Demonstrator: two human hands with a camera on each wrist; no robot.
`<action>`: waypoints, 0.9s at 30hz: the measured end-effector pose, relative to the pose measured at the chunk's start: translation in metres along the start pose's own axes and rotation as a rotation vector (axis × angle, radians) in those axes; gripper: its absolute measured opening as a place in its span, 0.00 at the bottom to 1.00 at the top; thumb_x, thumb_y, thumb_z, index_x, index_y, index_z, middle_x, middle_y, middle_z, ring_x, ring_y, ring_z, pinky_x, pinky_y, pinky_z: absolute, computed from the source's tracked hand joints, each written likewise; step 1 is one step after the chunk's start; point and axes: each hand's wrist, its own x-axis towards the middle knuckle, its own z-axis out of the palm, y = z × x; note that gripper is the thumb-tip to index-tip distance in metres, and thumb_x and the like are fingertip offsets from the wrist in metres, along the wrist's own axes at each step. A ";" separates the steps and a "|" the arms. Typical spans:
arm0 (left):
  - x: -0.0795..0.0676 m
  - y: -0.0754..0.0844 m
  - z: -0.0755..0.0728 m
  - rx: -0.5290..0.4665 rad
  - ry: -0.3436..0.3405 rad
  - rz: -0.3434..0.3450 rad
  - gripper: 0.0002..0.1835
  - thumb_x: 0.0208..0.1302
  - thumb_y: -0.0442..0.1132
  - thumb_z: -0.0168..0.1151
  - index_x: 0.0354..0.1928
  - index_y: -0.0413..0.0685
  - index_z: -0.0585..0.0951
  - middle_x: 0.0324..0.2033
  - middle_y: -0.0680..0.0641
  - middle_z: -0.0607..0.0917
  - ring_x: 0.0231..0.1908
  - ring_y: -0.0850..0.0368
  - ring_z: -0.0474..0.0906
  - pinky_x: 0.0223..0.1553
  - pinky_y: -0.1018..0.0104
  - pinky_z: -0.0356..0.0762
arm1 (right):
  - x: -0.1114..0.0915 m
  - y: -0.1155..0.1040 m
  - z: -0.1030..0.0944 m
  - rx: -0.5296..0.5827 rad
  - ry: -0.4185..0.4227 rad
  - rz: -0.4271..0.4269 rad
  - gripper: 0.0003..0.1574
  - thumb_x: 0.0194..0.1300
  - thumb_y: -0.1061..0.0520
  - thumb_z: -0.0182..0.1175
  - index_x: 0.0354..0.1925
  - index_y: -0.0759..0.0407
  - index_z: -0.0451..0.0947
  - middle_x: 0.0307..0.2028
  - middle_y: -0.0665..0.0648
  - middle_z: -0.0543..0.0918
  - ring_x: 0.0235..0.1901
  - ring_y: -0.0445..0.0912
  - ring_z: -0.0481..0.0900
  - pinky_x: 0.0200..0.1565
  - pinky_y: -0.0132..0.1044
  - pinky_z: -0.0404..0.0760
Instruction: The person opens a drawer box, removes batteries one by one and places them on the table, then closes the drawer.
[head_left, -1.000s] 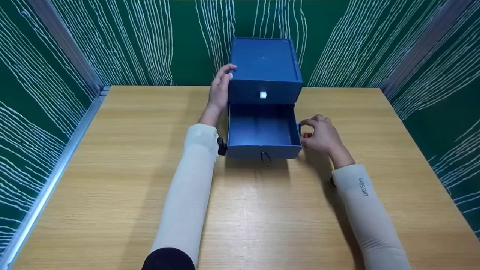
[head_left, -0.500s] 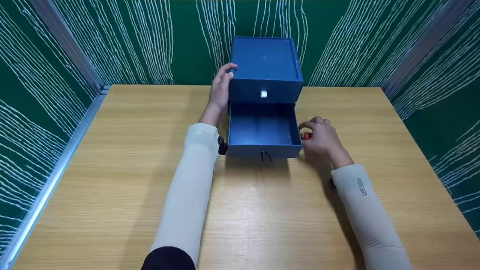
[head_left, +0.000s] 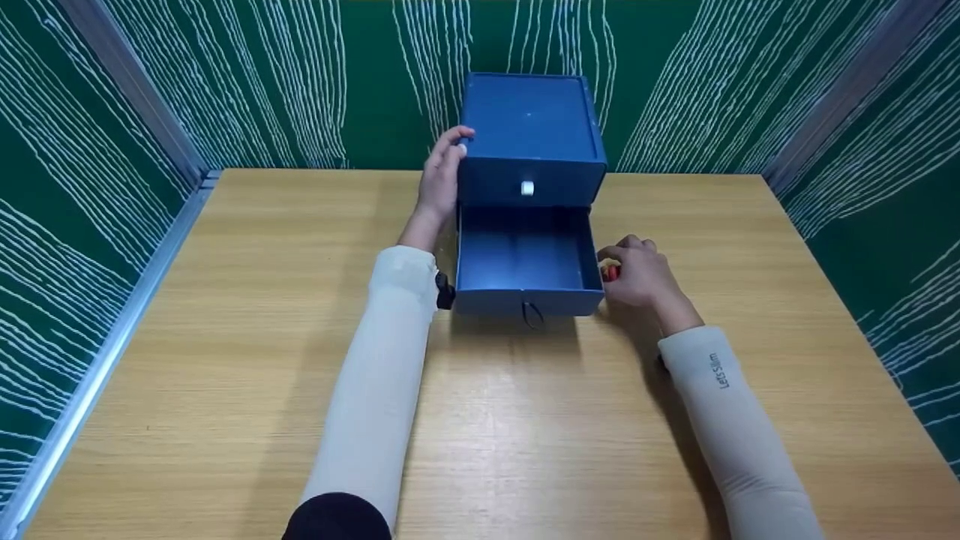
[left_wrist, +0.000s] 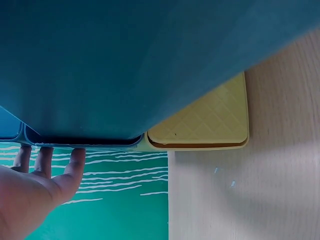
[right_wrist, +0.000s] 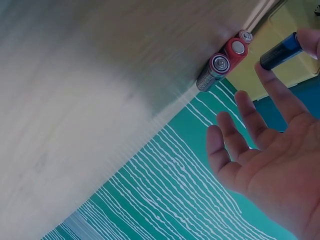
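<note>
The blue battery (right_wrist: 281,51) is pinched endwise by the right hand (right_wrist: 280,155), beside the drawer (head_left: 487,304); through uneven pressure it could be dropped. Nearby batteries (right_wrist: 239,47) could be scattered if brushed. The box (head_left: 529,127) is touched by the left hand (head_left: 440,180), fingers extended.

Streaked green walls (head_left: 379,82) around a wood-grain table (head_left: 225,337)

The back wall (head_left: 660,52), the left wall (head_left: 45,180) and the right wall (head_left: 892,217) are deep green, covered in thin, wavering white lines. Grey metal posts (head_left: 135,82) stand at the two rear corners, and a pale rail (head_left: 58,450) runs along the table's left edge. Light leaves a soft glare (head_left: 491,435) on the wood near the front
</note>
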 end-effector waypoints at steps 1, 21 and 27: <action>0.000 0.000 0.000 0.002 -0.001 0.001 0.17 0.65 0.38 0.36 0.52 0.49 0.69 0.57 0.54 0.67 0.55 0.62 0.60 0.55 0.67 0.55 | 0.000 0.000 0.000 -0.003 -0.005 0.004 0.38 0.36 0.35 0.65 0.48 0.48 0.74 0.46 0.57 0.68 0.46 0.55 0.60 0.42 0.50 0.60; 0.014 -0.020 -0.003 -0.004 0.007 0.014 0.15 0.65 0.40 0.38 0.49 0.55 0.71 0.56 0.57 0.68 0.55 0.64 0.60 0.57 0.68 0.54 | 0.001 0.002 0.003 -0.065 -0.014 0.000 0.41 0.34 0.31 0.64 0.46 0.50 0.75 0.44 0.60 0.69 0.43 0.56 0.61 0.41 0.52 0.61; 0.013 -0.020 -0.003 -0.010 0.004 0.013 0.15 0.65 0.40 0.38 0.50 0.55 0.71 0.56 0.57 0.67 0.55 0.64 0.60 0.57 0.68 0.54 | 0.001 0.002 0.004 -0.056 -0.043 0.014 0.43 0.32 0.31 0.65 0.47 0.50 0.74 0.45 0.59 0.68 0.43 0.56 0.60 0.40 0.51 0.61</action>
